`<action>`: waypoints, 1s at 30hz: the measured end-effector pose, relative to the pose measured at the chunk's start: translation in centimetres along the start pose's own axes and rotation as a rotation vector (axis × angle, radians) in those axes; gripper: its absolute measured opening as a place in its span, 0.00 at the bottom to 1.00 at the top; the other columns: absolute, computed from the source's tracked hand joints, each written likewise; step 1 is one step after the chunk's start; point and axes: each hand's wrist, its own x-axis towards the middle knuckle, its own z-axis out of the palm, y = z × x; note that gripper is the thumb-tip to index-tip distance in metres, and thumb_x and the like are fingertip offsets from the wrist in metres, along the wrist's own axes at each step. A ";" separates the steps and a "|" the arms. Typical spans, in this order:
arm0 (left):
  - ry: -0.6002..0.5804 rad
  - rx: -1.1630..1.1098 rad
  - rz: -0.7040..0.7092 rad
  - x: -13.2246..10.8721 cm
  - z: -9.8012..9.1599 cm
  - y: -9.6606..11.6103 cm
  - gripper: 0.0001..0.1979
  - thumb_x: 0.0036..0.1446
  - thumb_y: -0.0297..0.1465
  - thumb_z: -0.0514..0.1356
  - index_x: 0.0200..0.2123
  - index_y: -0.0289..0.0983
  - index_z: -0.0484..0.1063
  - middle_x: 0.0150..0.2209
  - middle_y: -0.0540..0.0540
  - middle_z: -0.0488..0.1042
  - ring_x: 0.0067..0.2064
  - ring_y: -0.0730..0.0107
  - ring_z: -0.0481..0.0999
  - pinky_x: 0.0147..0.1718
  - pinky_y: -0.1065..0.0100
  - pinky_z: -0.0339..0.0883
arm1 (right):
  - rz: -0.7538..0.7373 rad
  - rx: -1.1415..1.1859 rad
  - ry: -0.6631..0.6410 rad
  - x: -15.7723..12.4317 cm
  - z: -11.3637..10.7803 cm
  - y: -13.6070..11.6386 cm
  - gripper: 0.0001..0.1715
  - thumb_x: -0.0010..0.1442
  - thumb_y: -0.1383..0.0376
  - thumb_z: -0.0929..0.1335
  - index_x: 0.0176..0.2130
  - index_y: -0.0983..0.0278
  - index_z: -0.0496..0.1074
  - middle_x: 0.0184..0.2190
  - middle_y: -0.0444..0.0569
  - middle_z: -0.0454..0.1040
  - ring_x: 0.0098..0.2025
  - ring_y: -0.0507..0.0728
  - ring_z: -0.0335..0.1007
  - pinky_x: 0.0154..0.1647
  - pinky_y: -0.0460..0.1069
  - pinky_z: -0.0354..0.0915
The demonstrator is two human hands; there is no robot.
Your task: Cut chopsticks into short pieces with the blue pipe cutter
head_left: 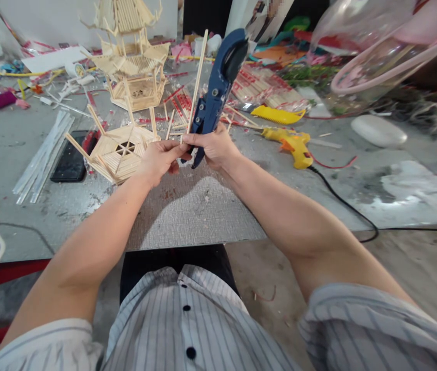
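Observation:
My right hand [220,147] is closed around blue hand shears [218,85], whose thick handles point up and away from me. Thin wooden sticks [200,77] stand nearly upright along the left side of the shears. At their lower end, the fingers of my left hand [164,157] are pinched together, and my right thumb meets them there. The exact contact between sticks and blades is hidden by my fingers. Just left of my left hand lies a hexagonal stick base [125,149] with several upright posts. Behind it rises a tiered pagoda model [133,67] made of sticks.
A yellow hot glue gun [290,144] lies at right, its black cable running off the table edge. Near it are a yellow-handled tool [278,114], packaged sticks [265,87] and a white mouse-shaped object [379,130]. Clear glue sticks [44,154] and a dark phone [69,159] lie left.

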 end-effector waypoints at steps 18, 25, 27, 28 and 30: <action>0.047 0.507 -0.080 -0.3 -0.8 0.2 0.11 0.52 0.32 0.57 0.20 0.34 0.68 0.16 0.52 0.62 0.15 0.81 0.55 0.18 0.73 0.48 | 0.478 -0.514 0.032 -2.4 -4.5 -8.1 0.06 0.57 0.67 0.66 0.28 0.65 0.65 0.23 0.45 0.69 0.21 0.50 0.66 0.22 0.45 0.62; 0.037 0.828 0.024 -0.6 -1.1 0.7 0.12 0.53 0.33 0.55 0.24 0.33 0.73 0.19 0.48 0.67 0.26 0.73 0.66 0.29 0.70 0.57 | 0.835 -0.879 -0.223 -5.8 -6.6 -8.5 0.08 0.54 0.62 0.68 0.30 0.64 0.66 0.24 0.47 0.71 0.23 0.52 0.69 0.22 0.46 0.65; 0.020 0.870 0.034 -0.5 -1.1 0.7 0.13 0.54 0.34 0.55 0.27 0.32 0.75 0.21 0.46 0.69 0.28 0.70 0.69 0.31 0.69 0.59 | 0.869 -0.944 -0.300 -5.8 -6.3 -8.1 0.08 0.54 0.61 0.67 0.29 0.64 0.66 0.24 0.48 0.71 0.21 0.52 0.68 0.20 0.46 0.63; 0.007 0.895 0.034 -0.5 -1.1 0.6 0.13 0.54 0.34 0.55 0.28 0.31 0.76 0.22 0.45 0.70 0.29 0.69 0.69 0.32 0.69 0.59 | 0.877 -0.964 -0.340 -5.7 -6.0 -8.0 0.08 0.54 0.61 0.66 0.29 0.64 0.66 0.25 0.48 0.72 0.21 0.51 0.68 0.18 0.46 0.62; -0.030 0.946 0.029 -0.4 -1.1 0.6 0.14 0.53 0.34 0.55 0.30 0.31 0.76 0.23 0.44 0.71 0.30 0.68 0.70 0.32 0.68 0.59 | 0.886 -0.986 -0.405 -5.4 -5.3 -7.7 0.09 0.55 0.62 0.65 0.28 0.64 0.66 0.25 0.49 0.72 0.21 0.51 0.67 0.16 0.45 0.60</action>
